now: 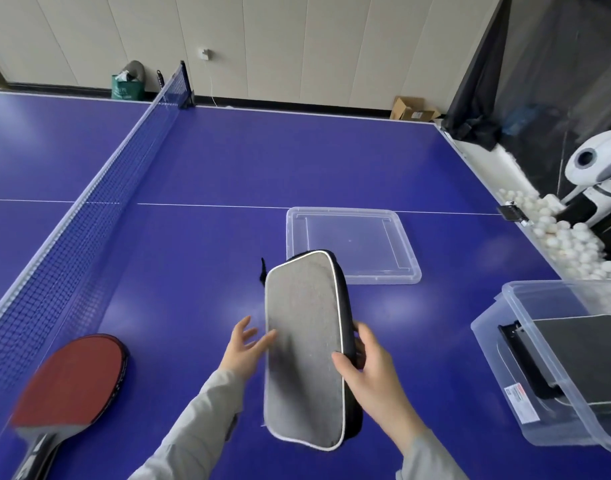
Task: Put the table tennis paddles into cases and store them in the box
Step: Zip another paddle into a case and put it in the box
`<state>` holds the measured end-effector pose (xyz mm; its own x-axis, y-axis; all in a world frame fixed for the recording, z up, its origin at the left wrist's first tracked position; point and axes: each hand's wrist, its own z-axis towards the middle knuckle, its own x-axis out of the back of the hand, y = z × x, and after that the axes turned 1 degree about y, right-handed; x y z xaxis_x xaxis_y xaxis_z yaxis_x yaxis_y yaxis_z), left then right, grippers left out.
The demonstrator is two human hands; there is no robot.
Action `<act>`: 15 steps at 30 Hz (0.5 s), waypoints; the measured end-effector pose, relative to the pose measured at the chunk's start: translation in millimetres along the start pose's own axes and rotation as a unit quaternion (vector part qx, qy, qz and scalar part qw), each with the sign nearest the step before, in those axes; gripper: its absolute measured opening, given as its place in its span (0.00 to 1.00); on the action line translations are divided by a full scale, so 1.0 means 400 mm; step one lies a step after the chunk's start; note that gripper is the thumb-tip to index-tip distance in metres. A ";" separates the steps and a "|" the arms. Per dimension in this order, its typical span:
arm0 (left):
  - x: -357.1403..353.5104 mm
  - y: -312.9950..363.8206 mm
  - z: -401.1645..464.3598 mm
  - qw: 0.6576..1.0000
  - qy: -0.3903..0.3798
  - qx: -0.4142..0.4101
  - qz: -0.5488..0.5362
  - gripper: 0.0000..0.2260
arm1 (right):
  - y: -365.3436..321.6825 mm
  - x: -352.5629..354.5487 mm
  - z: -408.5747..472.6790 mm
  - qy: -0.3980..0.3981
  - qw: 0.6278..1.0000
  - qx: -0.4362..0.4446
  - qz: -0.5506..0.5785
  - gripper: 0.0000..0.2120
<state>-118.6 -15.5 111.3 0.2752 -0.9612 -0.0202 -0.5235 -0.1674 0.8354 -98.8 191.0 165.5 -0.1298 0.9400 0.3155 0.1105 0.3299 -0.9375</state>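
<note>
A grey paddle case (302, 344) with white piping and a black back is held up above the blue table. My right hand (369, 368) grips its right edge, thumb on the grey face and fingers round the back. My left hand (245, 344) is beside the case's left edge with spread fingers, just touching or next to it. A red paddle (72, 379) with a black handle lies on the table at the lower left. The clear plastic box (525, 372) stands at the right with a dark case (581, 358) lying inside.
The box's clear lid (297, 237) lies flat on the table beyond the case. The net (72, 237) runs along the left. A ball machine (598, 181) and a trough of white balls (567, 244) line the table's right edge.
</note>
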 end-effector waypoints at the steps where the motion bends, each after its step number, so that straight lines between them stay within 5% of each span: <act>1: -0.020 0.009 -0.013 0.999 -0.006 -0.008 0.032 0.29 | 0.000 -0.010 -0.003 0.018 0.998 0.021 -0.054 0.18; 5: -0.105 0.044 -0.087 0.993 -0.107 -0.013 0.039 0.26 | 0.015 -0.051 -0.017 0.024 0.977 0.058 -0.201 0.21; 15: -0.125 0.031 -0.120 0.989 -0.139 -0.033 0.034 0.17 | 0.052 -0.104 -0.029 -0.047 0.992 0.007 -0.120 0.20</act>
<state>-100.3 41.2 148.9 0.0039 -0.9944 -0.1060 -0.4771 -0.0951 0.8737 -79.7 159.9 134.6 -0.2418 0.8224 0.5150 0.0524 0.5410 -0.8394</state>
